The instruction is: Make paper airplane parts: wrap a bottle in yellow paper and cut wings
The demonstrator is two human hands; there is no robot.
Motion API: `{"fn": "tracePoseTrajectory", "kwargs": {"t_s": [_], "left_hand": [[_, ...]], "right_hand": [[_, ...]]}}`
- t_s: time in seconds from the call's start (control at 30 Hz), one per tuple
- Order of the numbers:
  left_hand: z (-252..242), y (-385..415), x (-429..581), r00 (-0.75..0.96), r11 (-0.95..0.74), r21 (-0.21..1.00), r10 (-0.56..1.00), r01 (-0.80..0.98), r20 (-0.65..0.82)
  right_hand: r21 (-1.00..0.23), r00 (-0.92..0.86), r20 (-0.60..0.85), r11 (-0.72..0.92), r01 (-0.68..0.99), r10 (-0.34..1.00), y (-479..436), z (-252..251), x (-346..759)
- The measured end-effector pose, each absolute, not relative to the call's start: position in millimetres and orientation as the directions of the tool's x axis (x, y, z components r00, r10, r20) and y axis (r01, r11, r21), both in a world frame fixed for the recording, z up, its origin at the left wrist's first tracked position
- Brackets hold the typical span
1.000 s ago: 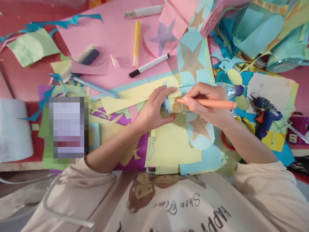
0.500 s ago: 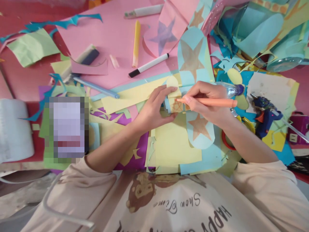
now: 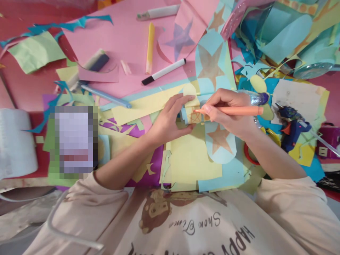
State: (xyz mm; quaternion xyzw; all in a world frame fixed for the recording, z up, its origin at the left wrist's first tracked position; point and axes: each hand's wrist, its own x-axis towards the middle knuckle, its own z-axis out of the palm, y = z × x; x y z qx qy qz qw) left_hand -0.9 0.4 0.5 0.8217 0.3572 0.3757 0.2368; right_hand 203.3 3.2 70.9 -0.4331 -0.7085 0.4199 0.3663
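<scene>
My right hand [image 3: 225, 109] is closed around an orange marker [image 3: 239, 111], its tip on a small yellow paper patch [image 3: 195, 116] with an orange star outline. That patch sits on a bottle-like body wrapped in light blue paper, partly hidden by my hands. My left hand [image 3: 172, 115] grips the wrapped body from its left, fingers above and thumb below. Beyond my right hand, the body's clear, shiny neck ends in a purple cap [image 3: 262, 98]. Two light blue paper wings with brown stars, an upper wing [image 3: 211, 58] and a lower wing [image 3: 221, 141], extend from it.
On the pink sheet [image 3: 124, 39] lie a yellow marker [image 3: 150, 47], a black-and-white marker [image 3: 164, 72] and paper scraps. A blue glue gun [image 3: 293, 129] and scissors [image 3: 251, 154] are at right. A blue marker [image 3: 106, 96] lies left; a white roll [image 3: 17, 143] stands at the far left.
The orange marker has shifted and tilted slightly, its tip moving a little over the star on the yellow patch. My left hand keeps its hold on the wrapped body.
</scene>
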Motion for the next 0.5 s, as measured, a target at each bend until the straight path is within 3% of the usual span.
{"fn": "tracePoseTrajectory", "kwargs": {"t_s": [0.23,0.5], "left_hand": [[1.0,0.3,-1.1,0.468,-0.615,0.679,0.775,0.401,0.426],[2.9,1.4,-2.9,0.476,-0.587,0.680,0.794,0.439,0.379]], "right_hand": [[-0.918,-0.371,0.143,0.263,0.298,0.918,4.6,71.7,203.5],[-0.953,-0.235,0.259,0.288,0.098,0.937,4.3,70.4,206.1]]}}
